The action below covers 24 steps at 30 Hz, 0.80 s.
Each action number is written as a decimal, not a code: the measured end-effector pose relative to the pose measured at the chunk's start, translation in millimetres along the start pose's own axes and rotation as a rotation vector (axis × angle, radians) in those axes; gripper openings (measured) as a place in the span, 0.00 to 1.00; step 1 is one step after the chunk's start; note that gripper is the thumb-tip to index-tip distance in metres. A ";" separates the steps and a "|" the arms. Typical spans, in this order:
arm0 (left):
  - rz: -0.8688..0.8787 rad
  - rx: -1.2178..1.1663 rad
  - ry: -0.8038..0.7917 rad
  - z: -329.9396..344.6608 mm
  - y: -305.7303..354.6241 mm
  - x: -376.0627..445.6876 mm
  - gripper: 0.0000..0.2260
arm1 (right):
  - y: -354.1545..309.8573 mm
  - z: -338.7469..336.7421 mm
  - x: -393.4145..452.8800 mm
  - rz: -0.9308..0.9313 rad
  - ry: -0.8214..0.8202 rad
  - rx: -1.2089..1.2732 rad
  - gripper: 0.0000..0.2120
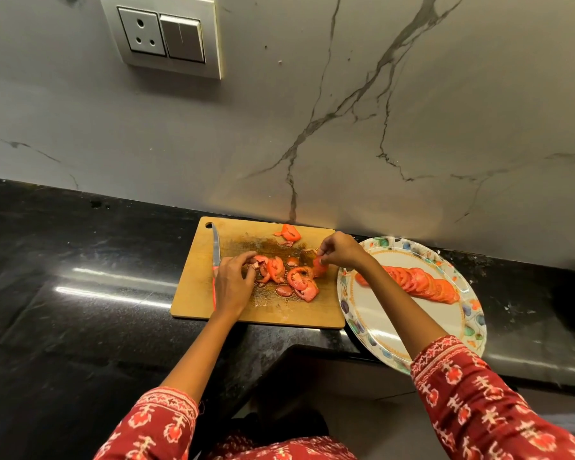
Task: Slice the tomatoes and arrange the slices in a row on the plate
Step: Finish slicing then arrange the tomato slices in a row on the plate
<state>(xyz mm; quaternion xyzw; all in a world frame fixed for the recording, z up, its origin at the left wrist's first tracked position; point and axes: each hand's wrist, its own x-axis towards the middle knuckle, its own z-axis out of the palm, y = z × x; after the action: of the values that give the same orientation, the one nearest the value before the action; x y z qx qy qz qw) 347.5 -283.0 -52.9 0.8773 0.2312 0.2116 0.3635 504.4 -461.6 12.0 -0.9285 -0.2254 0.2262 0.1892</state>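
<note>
Several red tomato slices (300, 279) lie loose on a wet wooden cutting board (193, 293). My left hand (233, 283) rests over the left end of the pile, its fingertips pinching a slice (259, 261). At the board's right edge my right hand (340, 250) pinches another slice (319, 267). A row of overlapping slices (422, 283) runs across the floral plate (375, 313) to the right. The knife (216, 249) lies along the board's left side, its red handle partly under my left hand.
Tomato end pieces (289, 233) sit at the board's far edge. The black stone counter (80, 293) stretches left, with its front edge stepping in below the board; the plate overhangs it. A marble wall with a socket and switch (166, 36) stands behind.
</note>
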 end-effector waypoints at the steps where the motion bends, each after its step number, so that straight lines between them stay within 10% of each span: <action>1: 0.001 -0.001 0.002 0.1 -0.6 0.1 0.13 | 0.1 1.7 1.8 0.010 0.009 0.009 0.04; 24: 0.011 0.006 -0.007 0.2 8.3 -5.7 0.13 | 16.6 20.3 -7.4 -0.079 -0.060 -0.106 0.07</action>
<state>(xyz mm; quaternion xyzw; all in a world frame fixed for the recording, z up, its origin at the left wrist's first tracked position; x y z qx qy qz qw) 345.1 -291.5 -48.0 0.8804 0.2259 0.2097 0.3604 493.8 -474.0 -9.8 -0.9205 -0.2792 0.2338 0.1417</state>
